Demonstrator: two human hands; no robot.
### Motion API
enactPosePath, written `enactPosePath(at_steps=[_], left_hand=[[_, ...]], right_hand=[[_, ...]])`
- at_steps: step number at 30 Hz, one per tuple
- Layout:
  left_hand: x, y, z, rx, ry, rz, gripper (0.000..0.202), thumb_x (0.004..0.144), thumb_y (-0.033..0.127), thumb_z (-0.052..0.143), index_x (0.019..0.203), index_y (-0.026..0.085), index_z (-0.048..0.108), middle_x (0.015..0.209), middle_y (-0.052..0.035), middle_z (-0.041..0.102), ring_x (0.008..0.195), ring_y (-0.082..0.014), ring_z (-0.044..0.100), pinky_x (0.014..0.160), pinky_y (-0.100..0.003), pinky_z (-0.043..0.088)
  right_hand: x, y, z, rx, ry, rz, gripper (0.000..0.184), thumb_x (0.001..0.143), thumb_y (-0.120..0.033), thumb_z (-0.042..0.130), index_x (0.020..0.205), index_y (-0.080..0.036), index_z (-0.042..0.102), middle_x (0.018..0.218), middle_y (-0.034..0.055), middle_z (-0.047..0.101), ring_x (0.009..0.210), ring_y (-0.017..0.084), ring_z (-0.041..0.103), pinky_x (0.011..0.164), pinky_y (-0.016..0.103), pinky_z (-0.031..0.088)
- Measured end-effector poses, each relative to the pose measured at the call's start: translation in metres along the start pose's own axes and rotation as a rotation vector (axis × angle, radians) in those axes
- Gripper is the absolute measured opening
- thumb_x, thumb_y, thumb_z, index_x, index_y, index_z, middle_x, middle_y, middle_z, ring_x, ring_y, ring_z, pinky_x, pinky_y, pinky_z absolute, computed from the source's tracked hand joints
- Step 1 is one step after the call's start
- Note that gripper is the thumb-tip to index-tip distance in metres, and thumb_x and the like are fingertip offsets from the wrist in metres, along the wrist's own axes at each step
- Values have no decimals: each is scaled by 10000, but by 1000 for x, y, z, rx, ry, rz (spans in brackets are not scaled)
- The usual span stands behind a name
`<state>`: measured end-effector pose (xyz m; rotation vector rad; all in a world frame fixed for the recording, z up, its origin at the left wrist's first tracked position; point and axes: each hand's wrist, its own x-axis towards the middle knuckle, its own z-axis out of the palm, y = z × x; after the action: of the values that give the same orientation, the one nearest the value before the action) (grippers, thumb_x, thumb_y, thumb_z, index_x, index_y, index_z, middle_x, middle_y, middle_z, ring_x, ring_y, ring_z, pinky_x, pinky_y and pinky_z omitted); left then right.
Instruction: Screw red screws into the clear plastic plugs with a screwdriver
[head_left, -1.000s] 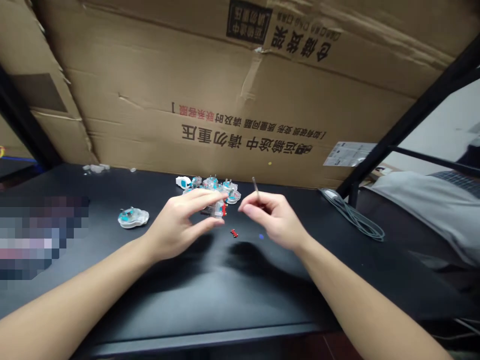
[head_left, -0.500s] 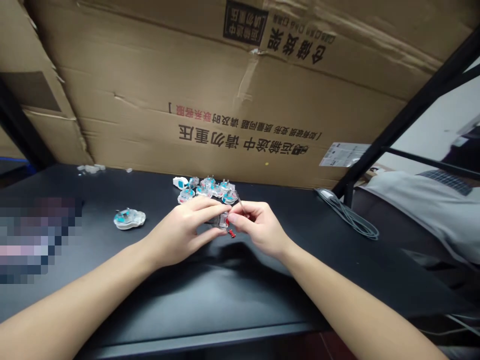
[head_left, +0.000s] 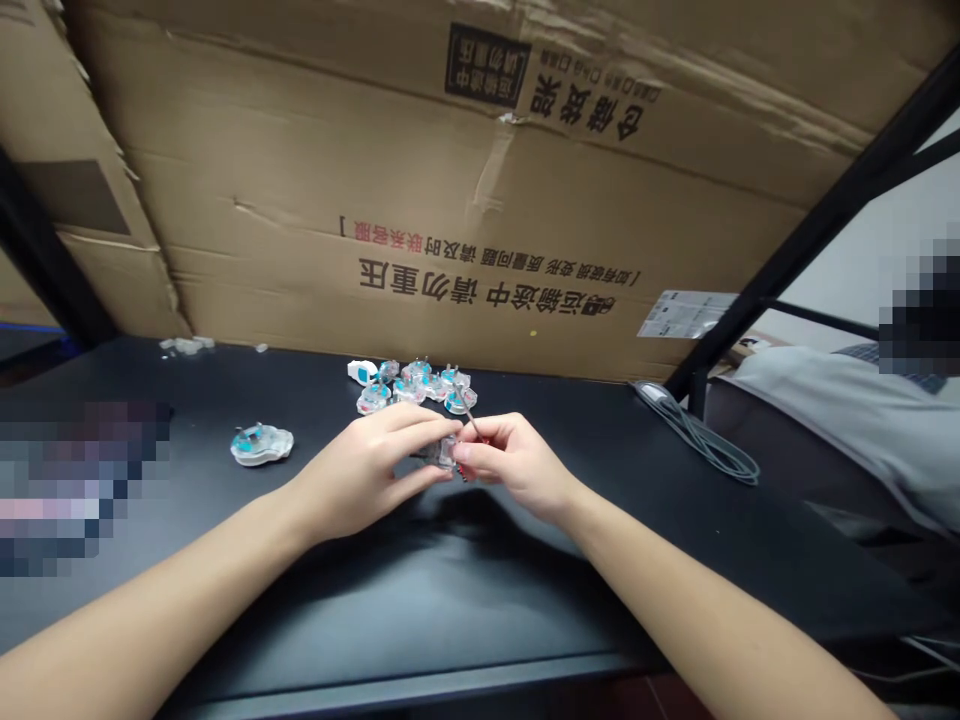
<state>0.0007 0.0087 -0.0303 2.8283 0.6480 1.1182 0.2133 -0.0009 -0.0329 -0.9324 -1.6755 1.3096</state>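
Clear plastic plug still between left hand, right hand holding screwdriver.

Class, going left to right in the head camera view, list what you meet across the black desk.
small white plastic scraps, clear plastic piece with teal parts, person's left hand, person's right hand, coiled grey cable

Upside down on the cardboard, large black Chinese print reads "运输途中 请勿重压" ("do not press during transport"). Above it, a smaller line ends in red words, "联系客服" ("contact customer service"). The white label's print is too small to read.
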Motion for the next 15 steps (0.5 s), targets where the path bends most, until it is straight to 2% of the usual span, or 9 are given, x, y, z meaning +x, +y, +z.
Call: enactPosePath(at_steps=[5,10,13,15], left_hand=[[1,1,0,20,-16,25,288,930,217,613,1211,156,631,1126,-122,707,1004,-215,674,864,-318,568],[1,6,1,13,2,14,243,924,224,624,1155,158,662,1088,-112,729,958,-204,691,840,-296,562],[2,9,-2,-22,51,-82,260,913,315,647,1117,159,689,1032,-93,757,877,-192,712,800,-277,559],[5,9,-8,-12,90,-194,310,887,388,668,1093,159,706,998,-82,769,817,-192,713,762,-279,554]], right_hand=[[0,-4,1,-41,65,-20,210,725,-327,724,641,-145,662,570,-4,602,544,113,510,573,264,409],[-2,-7,5,-94,97,-38,187,727,-307,692,634,-145,679,551,0,607,517,111,497,536,257,382],[-4,-7,6,-226,154,-114,160,715,-260,670,599,-150,665,513,-23,549,488,89,418,501,243,331],[-3,-7,4,-302,185,-140,156,720,-245,655,597,-149,661,518,-25,548,489,84,396,497,239,322]])
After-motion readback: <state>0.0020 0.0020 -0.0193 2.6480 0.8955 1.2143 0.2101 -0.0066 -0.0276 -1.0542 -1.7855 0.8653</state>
